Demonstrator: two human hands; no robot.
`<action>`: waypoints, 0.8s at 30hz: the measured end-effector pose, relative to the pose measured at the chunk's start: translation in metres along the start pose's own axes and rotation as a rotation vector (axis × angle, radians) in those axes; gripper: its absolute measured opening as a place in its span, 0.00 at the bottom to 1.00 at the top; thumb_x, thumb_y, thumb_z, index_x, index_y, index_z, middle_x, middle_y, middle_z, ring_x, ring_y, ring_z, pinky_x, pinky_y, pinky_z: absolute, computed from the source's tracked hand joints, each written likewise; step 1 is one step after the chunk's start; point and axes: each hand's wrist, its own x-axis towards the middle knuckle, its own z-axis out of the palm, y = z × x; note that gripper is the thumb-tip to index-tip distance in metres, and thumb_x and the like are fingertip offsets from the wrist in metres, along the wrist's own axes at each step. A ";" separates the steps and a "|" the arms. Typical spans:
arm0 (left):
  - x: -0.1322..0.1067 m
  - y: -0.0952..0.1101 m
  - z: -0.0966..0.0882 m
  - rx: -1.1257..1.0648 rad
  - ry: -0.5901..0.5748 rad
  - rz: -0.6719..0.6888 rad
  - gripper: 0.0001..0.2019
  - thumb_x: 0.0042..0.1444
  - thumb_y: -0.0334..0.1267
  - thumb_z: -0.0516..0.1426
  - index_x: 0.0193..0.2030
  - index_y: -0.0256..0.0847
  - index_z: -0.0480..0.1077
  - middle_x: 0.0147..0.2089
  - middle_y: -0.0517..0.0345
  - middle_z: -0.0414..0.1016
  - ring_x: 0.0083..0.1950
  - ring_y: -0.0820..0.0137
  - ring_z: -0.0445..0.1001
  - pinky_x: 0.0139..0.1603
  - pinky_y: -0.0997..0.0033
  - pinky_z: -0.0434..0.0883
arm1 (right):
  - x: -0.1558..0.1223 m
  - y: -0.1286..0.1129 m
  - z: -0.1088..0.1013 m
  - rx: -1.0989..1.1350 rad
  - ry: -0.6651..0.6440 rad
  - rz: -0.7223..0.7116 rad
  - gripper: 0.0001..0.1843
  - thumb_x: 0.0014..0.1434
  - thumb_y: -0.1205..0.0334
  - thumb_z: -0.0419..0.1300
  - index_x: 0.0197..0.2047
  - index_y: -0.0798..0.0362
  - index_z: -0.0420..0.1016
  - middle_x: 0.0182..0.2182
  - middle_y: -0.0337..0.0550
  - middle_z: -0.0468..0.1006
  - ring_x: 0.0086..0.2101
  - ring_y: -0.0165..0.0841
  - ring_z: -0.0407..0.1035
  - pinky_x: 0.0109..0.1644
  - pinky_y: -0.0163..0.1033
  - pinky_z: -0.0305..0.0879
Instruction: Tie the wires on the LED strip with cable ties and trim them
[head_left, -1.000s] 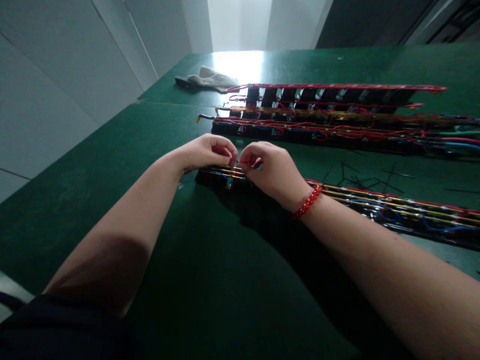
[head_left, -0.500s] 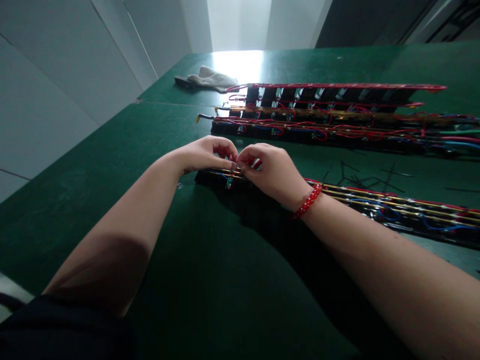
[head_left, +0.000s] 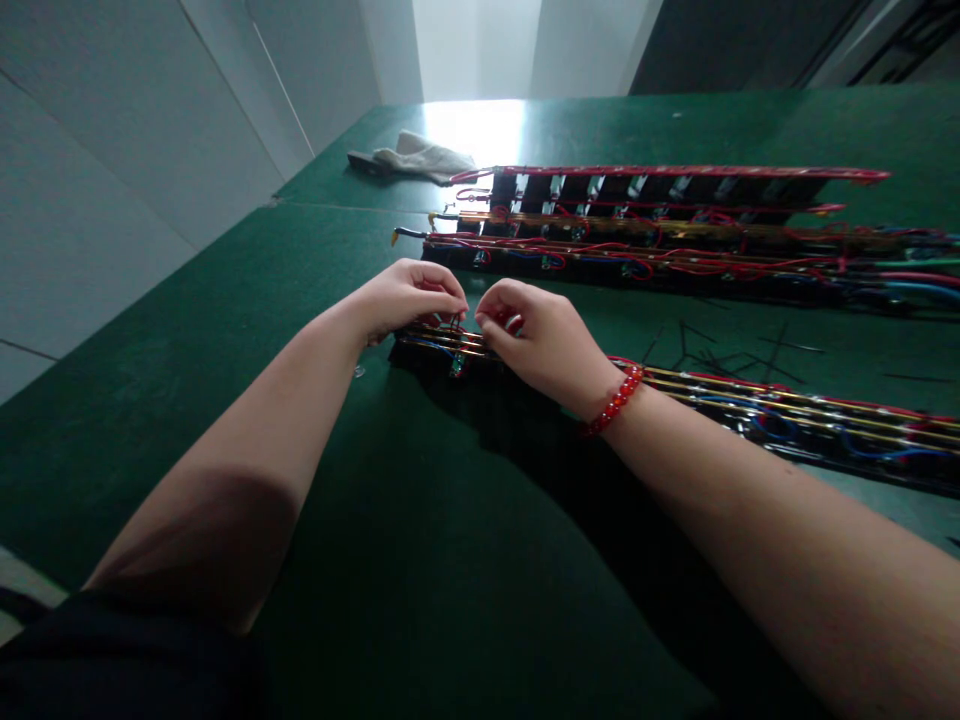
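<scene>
A long black strip assembly [head_left: 795, 412] with brass-coloured rods and red and blue wires lies across the table, passing beneath my hands. Over its left end, my left hand [head_left: 409, 298] is closed in a pinch on a thin dark strand [head_left: 455, 322] that rises from the rods. My right hand [head_left: 538, 332], just to the right, has thumb and index finger pressed together close to the rods; whatever they hold is hidden. A small green circuit board [head_left: 457, 364] shows on the strip's near side below my fingers. A red bead bracelet [head_left: 619, 402] circles my right wrist.
Several similar wired strips [head_left: 637, 262] lie side by side farther back on the green table [head_left: 360, 560]. Thin black offcuts [head_left: 709, 355] are scattered between them and the near strip. A pale cloth [head_left: 424, 157] lies at the back left.
My left fingers have risen slightly and drawn left, apart from the right fingers, and a thin dark strand now shows under them. My right hand stays nearly in place.
</scene>
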 end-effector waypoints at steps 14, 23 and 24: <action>0.006 -0.005 0.005 0.106 0.138 0.062 0.05 0.50 0.35 0.65 0.32 0.34 0.78 0.30 0.56 0.77 0.32 0.76 0.70 0.34 0.73 0.65 | 0.001 0.000 -0.002 -0.025 -0.040 -0.001 0.04 0.60 0.68 0.58 0.35 0.55 0.74 0.33 0.43 0.77 0.33 0.31 0.66 0.38 0.38 0.60; 0.007 -0.004 0.009 0.125 0.143 0.078 0.04 0.53 0.34 0.63 0.32 0.35 0.75 0.29 0.58 0.74 0.30 0.77 0.66 0.33 0.73 0.62 | 0.003 0.001 -0.001 -0.004 -0.050 0.014 0.07 0.59 0.70 0.59 0.39 0.56 0.78 0.35 0.44 0.80 0.34 0.31 0.69 0.39 0.38 0.63; 0.007 -0.003 0.010 0.116 0.141 0.077 0.03 0.54 0.33 0.63 0.32 0.35 0.74 0.29 0.58 0.74 0.31 0.77 0.66 0.33 0.73 0.61 | 0.003 0.001 -0.001 -0.004 -0.060 0.013 0.08 0.59 0.70 0.59 0.40 0.56 0.78 0.36 0.45 0.80 0.34 0.31 0.70 0.39 0.38 0.63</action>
